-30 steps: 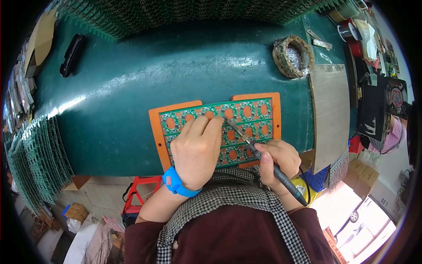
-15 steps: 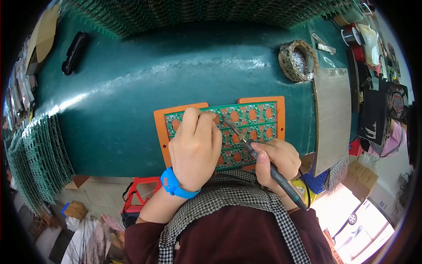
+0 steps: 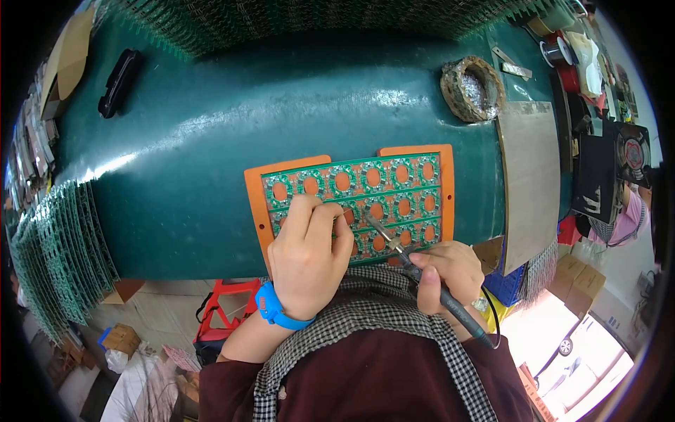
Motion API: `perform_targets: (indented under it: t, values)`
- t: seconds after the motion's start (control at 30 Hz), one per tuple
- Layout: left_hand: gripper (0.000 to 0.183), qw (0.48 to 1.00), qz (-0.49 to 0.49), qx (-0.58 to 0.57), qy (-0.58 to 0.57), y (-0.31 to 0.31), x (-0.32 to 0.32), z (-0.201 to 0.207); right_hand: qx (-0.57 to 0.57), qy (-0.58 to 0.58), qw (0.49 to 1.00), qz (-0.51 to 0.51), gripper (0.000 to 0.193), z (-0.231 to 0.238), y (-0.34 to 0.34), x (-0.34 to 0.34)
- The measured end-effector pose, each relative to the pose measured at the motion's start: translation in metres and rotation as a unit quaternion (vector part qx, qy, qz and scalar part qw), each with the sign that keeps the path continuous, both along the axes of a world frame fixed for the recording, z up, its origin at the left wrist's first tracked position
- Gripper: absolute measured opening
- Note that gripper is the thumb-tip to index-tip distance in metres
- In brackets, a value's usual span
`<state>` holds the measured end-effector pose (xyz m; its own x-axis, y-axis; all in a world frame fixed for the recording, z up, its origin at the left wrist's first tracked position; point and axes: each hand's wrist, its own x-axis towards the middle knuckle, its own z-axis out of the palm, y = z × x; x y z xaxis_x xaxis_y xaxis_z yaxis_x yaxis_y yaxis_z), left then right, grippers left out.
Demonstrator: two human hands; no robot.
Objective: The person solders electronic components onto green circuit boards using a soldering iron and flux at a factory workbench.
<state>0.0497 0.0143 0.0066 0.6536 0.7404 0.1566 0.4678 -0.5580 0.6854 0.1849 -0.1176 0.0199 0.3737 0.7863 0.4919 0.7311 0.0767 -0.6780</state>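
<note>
A green circuit board panel (image 3: 355, 167) with rows of oval openings lies in an orange tray-like frame (image 3: 254, 204) at the table's near edge. My right hand (image 3: 452, 276) grips a soldering iron (image 3: 450, 299) with a dark handle. Its metal tip points up and left, down at the panel's middle row. Over the left part of the panel is my left hand (image 3: 306, 243), with a blue wrist strap (image 3: 278, 309) at the wrist. Its thumb and fingers are pinched close to the iron's tip; whatever they hold is too small to make out.
Beyond the panel stands a crusted round bowl (image 3: 472, 90), beside a flat grey plate (image 3: 529, 190). Green panels are stacked at the left (image 3: 63, 246) and along the far edge (image 3: 316, 17). A black elongated object (image 3: 119, 83) lies far left. Wire spools (image 3: 555, 53) stand at far right.
Both hands have shifted toward me, from the panel's far row to its middle row. The iron's tip moved with them, and the far row is now uncovered.
</note>
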Motion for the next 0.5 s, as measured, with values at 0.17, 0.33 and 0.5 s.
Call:
perform_targets:
  t: [0.17, 0.33, 0.5]
  values:
    - [0.012, 1.0, 0.0, 0.011, 0.019, -0.004, 0.003, 0.002, -0.011, -0.016, 1.0, 0.004, 0.011, -0.004, 0.0, -0.006]
    - [0.012, 0.999, -0.007, 0.022, 0.028, -0.006, 0.002, 0.002, 0.008, -0.014, 1.0, -0.003, 0.011, -0.009, -0.003, -0.01]
    - [0.012, 0.999, -0.037, -0.012, 0.024, -0.005, -0.002, 0.006, 0.026, -0.018, 0.999, -0.016, 0.011, -0.007, -0.008, -0.015]
